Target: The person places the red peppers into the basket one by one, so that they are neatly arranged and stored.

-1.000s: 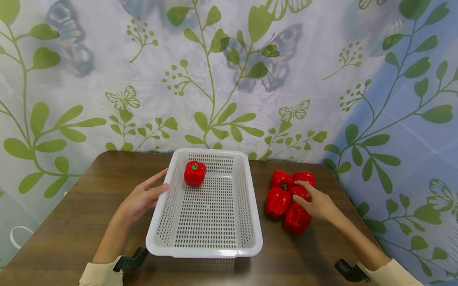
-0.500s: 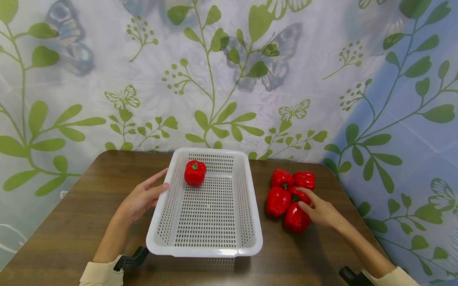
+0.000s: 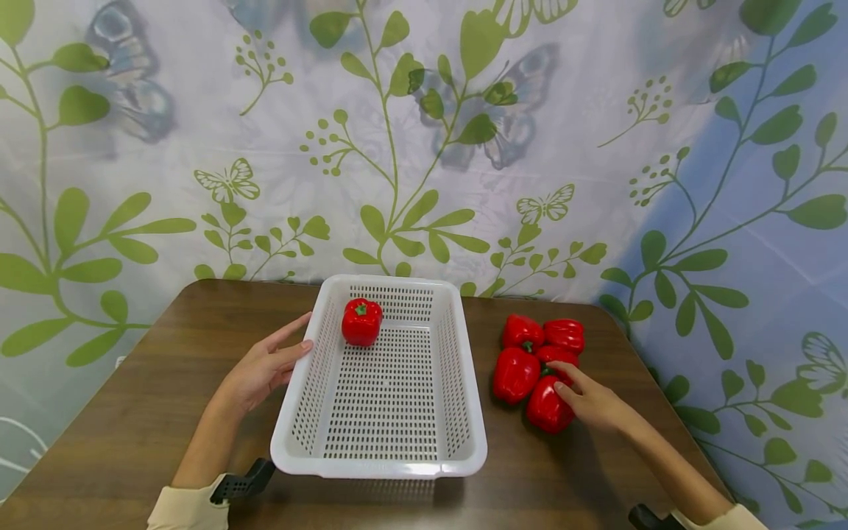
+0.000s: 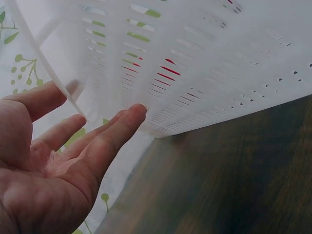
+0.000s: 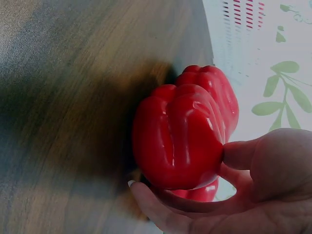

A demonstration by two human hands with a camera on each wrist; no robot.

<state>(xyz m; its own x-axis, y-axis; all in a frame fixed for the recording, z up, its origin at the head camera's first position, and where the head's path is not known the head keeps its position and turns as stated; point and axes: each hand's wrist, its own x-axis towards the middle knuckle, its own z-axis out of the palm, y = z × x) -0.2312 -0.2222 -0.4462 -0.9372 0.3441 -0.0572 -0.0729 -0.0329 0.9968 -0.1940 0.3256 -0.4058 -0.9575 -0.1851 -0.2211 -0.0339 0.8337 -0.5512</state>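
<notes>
A white perforated basket [image 3: 377,467] sits mid-table with one red pepper [image 3: 361,322] in its far left corner. My left hand [image 3: 265,364] lies flat beside it, straight fingers [image 4: 117,129] against the basket's left wall [image 4: 204,63]. To the right of the basket lies a cluster of several red peppers [image 3: 521,331] on the table. My right hand [image 3: 586,397] holds the nearest pepper [image 3: 546,405] of that cluster. In the right wrist view, thumb and fingers [image 5: 161,212] curl round this pepper [image 5: 183,141], which still rests on the wood.
The brown wooden table [image 3: 132,412] has rounded far corners and ends at a leaf-and-butterfly patterned curtain [image 3: 424,147]. The table's right edge [image 3: 656,383] runs close behind the pepper cluster. Black wrist mounts [image 3: 241,482] show at both cuffs.
My right hand drew back from the middle of the pepper cluster to the nearest pepper and closed round it. Left hand and basket have not moved.
</notes>
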